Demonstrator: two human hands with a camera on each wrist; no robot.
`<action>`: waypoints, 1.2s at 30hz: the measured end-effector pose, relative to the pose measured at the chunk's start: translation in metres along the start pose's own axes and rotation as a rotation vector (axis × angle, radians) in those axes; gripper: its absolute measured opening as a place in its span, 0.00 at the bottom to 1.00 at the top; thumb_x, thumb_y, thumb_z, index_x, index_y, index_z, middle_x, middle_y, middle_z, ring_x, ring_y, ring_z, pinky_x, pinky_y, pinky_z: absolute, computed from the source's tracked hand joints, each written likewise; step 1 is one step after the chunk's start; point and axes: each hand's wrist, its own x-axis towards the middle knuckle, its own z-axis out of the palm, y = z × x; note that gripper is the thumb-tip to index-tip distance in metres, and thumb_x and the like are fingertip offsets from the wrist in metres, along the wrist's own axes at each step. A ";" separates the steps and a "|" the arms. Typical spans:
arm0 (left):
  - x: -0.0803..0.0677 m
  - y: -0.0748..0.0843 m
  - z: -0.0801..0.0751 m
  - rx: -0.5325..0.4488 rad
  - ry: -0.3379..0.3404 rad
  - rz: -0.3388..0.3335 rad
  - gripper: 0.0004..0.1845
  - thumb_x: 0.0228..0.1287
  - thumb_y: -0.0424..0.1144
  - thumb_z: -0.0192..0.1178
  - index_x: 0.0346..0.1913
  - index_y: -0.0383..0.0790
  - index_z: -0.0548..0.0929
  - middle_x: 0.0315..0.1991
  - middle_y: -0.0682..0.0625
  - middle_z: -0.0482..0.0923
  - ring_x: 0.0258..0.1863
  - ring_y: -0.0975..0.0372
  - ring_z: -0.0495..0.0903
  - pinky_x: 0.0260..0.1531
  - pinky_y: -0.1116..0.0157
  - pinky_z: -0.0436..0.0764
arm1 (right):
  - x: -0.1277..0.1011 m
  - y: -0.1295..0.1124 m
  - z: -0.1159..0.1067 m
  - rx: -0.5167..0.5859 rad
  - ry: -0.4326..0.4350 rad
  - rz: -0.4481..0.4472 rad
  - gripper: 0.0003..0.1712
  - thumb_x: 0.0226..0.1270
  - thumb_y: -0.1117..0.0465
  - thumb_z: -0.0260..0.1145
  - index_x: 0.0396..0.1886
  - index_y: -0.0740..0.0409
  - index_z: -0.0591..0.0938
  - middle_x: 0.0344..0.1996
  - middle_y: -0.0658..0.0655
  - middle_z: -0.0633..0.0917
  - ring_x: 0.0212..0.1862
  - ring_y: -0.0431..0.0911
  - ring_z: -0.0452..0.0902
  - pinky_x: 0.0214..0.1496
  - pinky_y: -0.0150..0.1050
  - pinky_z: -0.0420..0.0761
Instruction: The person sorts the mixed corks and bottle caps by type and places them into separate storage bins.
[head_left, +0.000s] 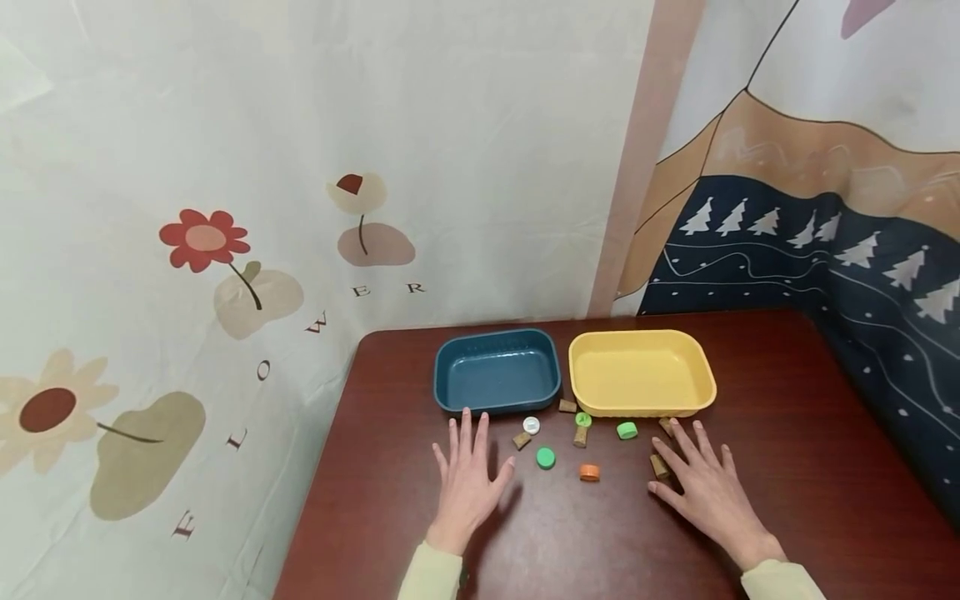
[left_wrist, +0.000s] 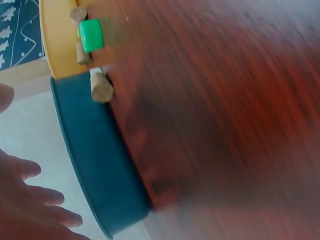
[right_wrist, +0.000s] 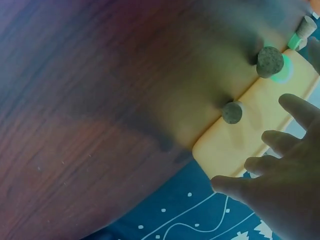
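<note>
My left hand [head_left: 468,483], fingers spread and holding nothing, is over the table in front of the blue tray [head_left: 498,412]. On the right, my right hand [head_left: 708,493] spreads its fingers too, beside a cork [head_left: 659,467] and partly over another cork [head_left: 666,427] near the yellow tray [head_left: 643,413]. Between the hands lie a white bottle cap [head_left: 531,426], a green cap [head_left: 545,457], an orange cap [head_left: 589,472] and a light green cap [head_left: 627,430]. More corks [head_left: 522,440] lie among them, one cork [head_left: 581,437] against a lime green cap [head_left: 583,419].
Both trays stand side by side at the back of the dark red wooden table [head_left: 375,467], with bare insides. Behind the table hangs a pale cloth [head_left: 480,167] with printed flowers; a dark blue printed cloth [head_left: 750,267] covers the right side.
</note>
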 end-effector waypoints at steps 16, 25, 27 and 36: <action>0.009 0.045 0.017 -0.018 -0.041 0.214 0.41 0.67 0.56 0.63 0.78 0.41 0.67 0.82 0.40 0.53 0.80 0.40 0.52 0.69 0.29 0.54 | -0.003 0.004 0.017 -0.037 0.199 -0.092 0.24 0.53 0.60 0.82 0.51 0.55 0.87 0.74 0.64 0.70 0.74 0.72 0.59 0.59 0.83 0.59; 0.029 0.071 0.030 0.100 -0.075 0.364 0.40 0.71 0.60 0.59 0.78 0.41 0.68 0.82 0.43 0.56 0.80 0.45 0.53 0.72 0.35 0.55 | -0.006 0.001 0.013 0.005 0.225 -0.075 0.24 0.51 0.61 0.83 0.49 0.54 0.85 0.72 0.65 0.73 0.75 0.71 0.59 0.59 0.82 0.59; 0.034 0.074 0.033 0.121 -0.057 0.394 0.39 0.71 0.61 0.58 0.77 0.42 0.69 0.81 0.44 0.57 0.80 0.46 0.55 0.72 0.34 0.56 | -0.006 -0.001 0.011 0.012 0.238 -0.070 0.24 0.51 0.61 0.83 0.49 0.54 0.85 0.72 0.65 0.73 0.75 0.71 0.59 0.59 0.82 0.59; 0.061 0.082 0.045 0.189 -0.027 0.426 0.39 0.72 0.64 0.54 0.78 0.47 0.68 0.82 0.49 0.57 0.79 0.45 0.57 0.68 0.29 0.55 | -0.002 -0.007 0.003 0.058 0.297 -0.044 0.23 0.53 0.59 0.82 0.49 0.54 0.85 0.71 0.68 0.73 0.76 0.70 0.58 0.59 0.82 0.59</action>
